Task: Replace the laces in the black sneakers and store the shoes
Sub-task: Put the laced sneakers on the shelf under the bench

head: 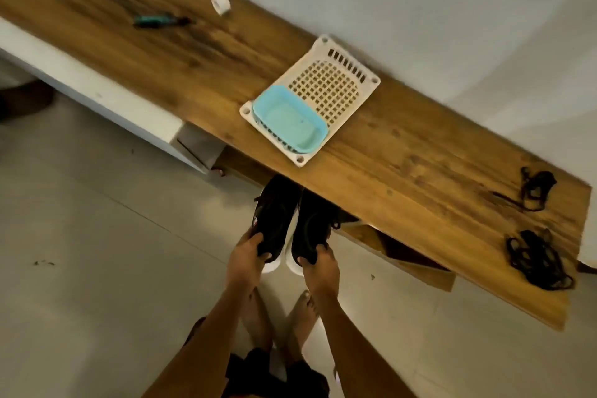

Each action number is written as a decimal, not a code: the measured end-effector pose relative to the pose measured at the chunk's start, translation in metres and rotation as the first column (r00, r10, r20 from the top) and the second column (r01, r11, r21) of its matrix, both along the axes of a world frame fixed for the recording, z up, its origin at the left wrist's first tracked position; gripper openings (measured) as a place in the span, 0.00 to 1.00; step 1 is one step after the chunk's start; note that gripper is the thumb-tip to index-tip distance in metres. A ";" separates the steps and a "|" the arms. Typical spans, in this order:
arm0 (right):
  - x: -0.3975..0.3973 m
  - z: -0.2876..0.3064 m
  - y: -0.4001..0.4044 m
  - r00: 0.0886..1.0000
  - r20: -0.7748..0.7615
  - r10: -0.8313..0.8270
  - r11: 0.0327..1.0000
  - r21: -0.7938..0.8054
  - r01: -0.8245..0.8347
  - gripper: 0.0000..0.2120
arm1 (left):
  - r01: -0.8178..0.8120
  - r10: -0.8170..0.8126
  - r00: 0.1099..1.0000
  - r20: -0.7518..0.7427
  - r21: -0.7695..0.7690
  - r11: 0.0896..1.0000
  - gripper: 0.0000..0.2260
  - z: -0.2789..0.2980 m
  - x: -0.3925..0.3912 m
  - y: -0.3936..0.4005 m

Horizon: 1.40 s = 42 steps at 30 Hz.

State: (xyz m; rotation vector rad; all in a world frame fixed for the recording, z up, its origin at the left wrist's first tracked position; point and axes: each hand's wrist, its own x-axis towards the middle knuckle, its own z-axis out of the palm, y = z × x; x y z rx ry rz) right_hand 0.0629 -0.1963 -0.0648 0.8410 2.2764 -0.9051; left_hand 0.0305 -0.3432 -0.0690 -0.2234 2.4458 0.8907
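Head view, looking down. My left hand (247, 252) grips the heel of the left black sneaker (274, 220), and my right hand (318, 263) grips the heel of the right black sneaker (311, 223); fingers of both hands are curled over the heel collars. The 2 sneakers sit side by side, touching, with white soles showing under the heels. Their toes are hidden beneath the near edge of the wooden table (403, 152), so I cannot tell what they rest on there.

Containers: a white perforated basket (326, 87) stands on the table near its far edge, and a light blue tray (289, 118) lies inside its near end; nothing shows inside the tray.

2 bundles of black laces (536, 257) lie at the right end of the table, 1 near the far corner (534, 189) and 1 near the front corner, well apart from the sneakers. A teal-handled tool (158, 21) and a roll of white tape (220, 2) lie toward the left end; both are blurred, and the tool's kind cannot be made out.

Below the table's near edge, wooden panels (416, 255) show at right, partly cut off by the tabletop. Pale tiled floor (97, 236) spreads to the left of my arms.
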 end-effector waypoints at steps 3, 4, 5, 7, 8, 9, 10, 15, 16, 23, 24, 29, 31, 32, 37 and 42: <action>-0.016 -0.077 0.006 0.996 -0.083 -0.038 0.999 0.027 0.040 0.21 | 0.011 -0.010 0.995 -0.102 0.001 1.000 0.19 -0.080 -0.015 0.005; -0.024 -0.098 0.010 0.992 -0.111 -0.052 0.998 0.041 0.057 0.21 | 0.005 -0.007 0.990 -0.140 -0.010 1.000 0.19 -0.102 -0.022 0.007; -0.033 -0.114 0.014 0.990 -0.127 -0.062 0.996 0.059 0.070 0.21 | 0.003 -0.006 0.983 -0.183 -0.014 1.000 0.18 -0.120 -0.031 0.009; -0.047 -0.150 0.023 0.986 -0.157 -0.053 0.991 0.113 0.072 0.21 | -0.003 0.003 0.965 -0.262 -0.002 1.000 0.18 -0.155 -0.049 0.017; -0.054 -0.166 0.028 0.983 -0.178 -0.043 0.987 0.143 0.069 0.21 | -0.016 0.018 0.958 -0.286 0.010 1.000 0.17 -0.171 -0.059 0.022; -0.061 -0.177 0.033 0.981 -0.192 -0.038 0.983 0.171 0.071 0.21 | -0.032 0.036 0.954 -0.298 0.018 0.999 0.17 -0.183 -0.070 0.025; -0.067 -0.187 0.038 0.978 -0.207 -0.036 0.979 0.191 0.076 0.20 | -0.037 0.043 0.947 -0.317 0.026 0.999 0.16 -0.192 -0.080 0.028; -0.095 -0.218 0.052 0.981 -0.178 -0.079 0.966 0.231 0.120 0.18 | 0.039 -0.025 0.898 -0.438 0.024 0.999 0.13 -0.235 -0.119 0.044; -0.098 -0.221 0.052 0.982 -0.172 -0.083 0.965 0.232 0.123 0.19 | 0.046 -0.032 0.902 -0.431 0.024 0.999 0.12 -0.240 -0.123 0.049; -0.110 -0.231 0.055 0.990 -0.103 -0.093 0.975 0.192 0.112 0.19 | 0.073 -0.059 0.932 -0.359 0.026 0.997 0.08 -0.259 -0.133 0.077; -0.110 -0.232 0.056 0.992 -0.094 -0.089 0.980 0.171 0.104 0.19 | 0.082 -0.068 0.937 -0.342 0.026 0.996 0.09 -0.262 -0.132 0.079; -0.108 -0.236 0.058 0.998 -0.060 -0.036 0.986 0.162 0.046 0.21 | 0.121 -0.107 0.946 -0.306 0.030 0.992 0.13 -0.262 -0.135 0.083; -0.109 -0.235 0.057 0.998 -0.056 -0.024 0.984 0.175 0.033 0.20 | 0.167 -0.156 0.939 -0.308 0.012 0.986 0.13 -0.259 -0.138 0.081; -0.110 -0.235 0.057 0.999 -0.053 -0.011 0.982 0.188 0.021 0.20 | 0.186 -0.178 0.939 -0.295 0.000 0.982 0.13 -0.259 -0.141 0.079; -0.103 -0.229 0.060 0.999 -0.037 0.015 0.981 0.193 -0.008 0.22 | 0.364 -0.367 0.915 -0.167 -0.050 0.930 0.24 -0.260 -0.146 0.065; -0.086 -0.202 0.055 0.962 -0.271 0.033 0.983 0.182 0.018 0.26 | 0.393 -0.400 0.883 -0.245 -0.079 0.916 0.29 -0.239 -0.125 0.051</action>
